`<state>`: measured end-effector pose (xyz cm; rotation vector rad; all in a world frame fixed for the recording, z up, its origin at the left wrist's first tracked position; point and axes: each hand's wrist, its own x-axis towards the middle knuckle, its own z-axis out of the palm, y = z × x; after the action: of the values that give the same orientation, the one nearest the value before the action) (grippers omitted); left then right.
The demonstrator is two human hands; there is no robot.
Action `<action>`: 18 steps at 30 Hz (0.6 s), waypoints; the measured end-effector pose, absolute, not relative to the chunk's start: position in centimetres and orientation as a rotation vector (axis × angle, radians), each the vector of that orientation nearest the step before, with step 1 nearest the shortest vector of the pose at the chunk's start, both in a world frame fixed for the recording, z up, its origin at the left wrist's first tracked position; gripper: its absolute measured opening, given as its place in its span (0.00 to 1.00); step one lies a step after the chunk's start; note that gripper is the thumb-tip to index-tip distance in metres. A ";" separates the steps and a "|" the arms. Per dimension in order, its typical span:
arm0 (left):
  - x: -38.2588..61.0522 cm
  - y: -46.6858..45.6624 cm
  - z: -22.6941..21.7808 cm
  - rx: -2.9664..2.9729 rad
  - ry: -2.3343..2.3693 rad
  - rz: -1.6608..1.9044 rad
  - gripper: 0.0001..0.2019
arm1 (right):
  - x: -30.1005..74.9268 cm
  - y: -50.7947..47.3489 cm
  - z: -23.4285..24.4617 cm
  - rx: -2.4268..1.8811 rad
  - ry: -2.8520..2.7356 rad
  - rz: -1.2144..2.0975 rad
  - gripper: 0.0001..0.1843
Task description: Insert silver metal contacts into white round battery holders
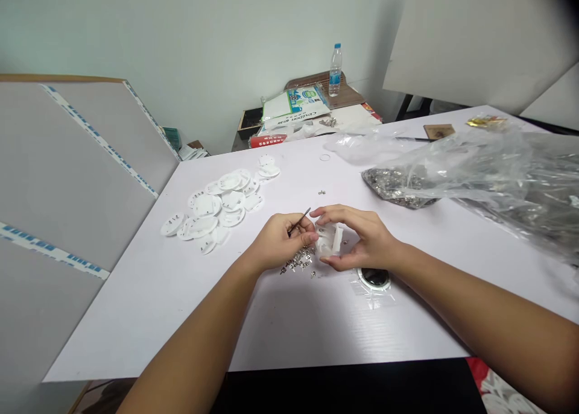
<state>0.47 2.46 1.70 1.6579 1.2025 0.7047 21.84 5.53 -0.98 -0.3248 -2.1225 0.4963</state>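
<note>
My left hand (289,239) is closed with a thin dark rod-like tool (299,220) between its fingers. Its thumb and fingertips meet the edge of a white round plastic part (326,240). My right hand (362,236) grips that part between thumb and fingers, its inner side with raised walls facing up. A small metal piece seems to sit inside it. Below the left hand lies a loose pile of small metal clips (302,258). Under my right wrist is a dark round disc with a white rim (374,279), taped to the table.
Several white round plastic parts (205,206) are heaped at the left. A clear plastic bag (402,185) of metal pieces lies at the right. A water bottle (335,70) stands at the back. A grey panel (67,179) borders the table's left edge.
</note>
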 end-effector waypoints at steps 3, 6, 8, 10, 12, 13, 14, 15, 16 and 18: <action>0.4 2.5 1.8 1.689 1.149 0.749 0.06 | 21.9 5.5 -1.1 -0.326 -2.097 0.542 0.31; 0.4 2.6 1.7 1.596 1.068 0.761 0.09 | 21.9 5.5 -1.2 -0.307 -2.071 0.614 0.33; 0.3 2.7 1.5 1.468 1.000 0.773 0.13 | 21.9 5.5 -1.3 -0.273 -2.065 0.642 0.34; 0.1 2.8 1.1 1.350 0.949 0.772 0.16 | 21.9 5.5 -1.2 -0.243 -2.064 0.646 0.34; 0.0 2.9 0.9 1.279 0.935 0.734 0.15 | 21.9 5.5 -1.2 -0.238 -2.053 0.651 0.34; -0.1 2.9 0.7 1.260 0.936 0.705 0.15 | 21.9 5.4 -1.2 -0.241 -2.044 0.659 0.34; -0.1 2.9 0.6 1.246 0.932 0.678 0.14 | 21.9 5.4 -1.2 -0.245 -2.034 0.672 0.35; -0.1 2.9 0.5 1.238 0.923 0.653 0.15 | 21.9 5.4 -1.3 -0.246 -2.021 0.690 0.35; -0.2 2.9 0.5 1.234 0.909 0.637 0.15 | 21.9 5.4 -1.3 -0.243 -2.004 0.709 0.36; -0.2 2.9 0.3 1.228 0.882 0.631 0.16 | 21.9 5.4 -1.3 -0.227 -1.970 0.753 0.37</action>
<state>-0.20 2.89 0.33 1.2284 0.8820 0.6311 21.89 5.36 -1.33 -0.2272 -1.9704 0.7528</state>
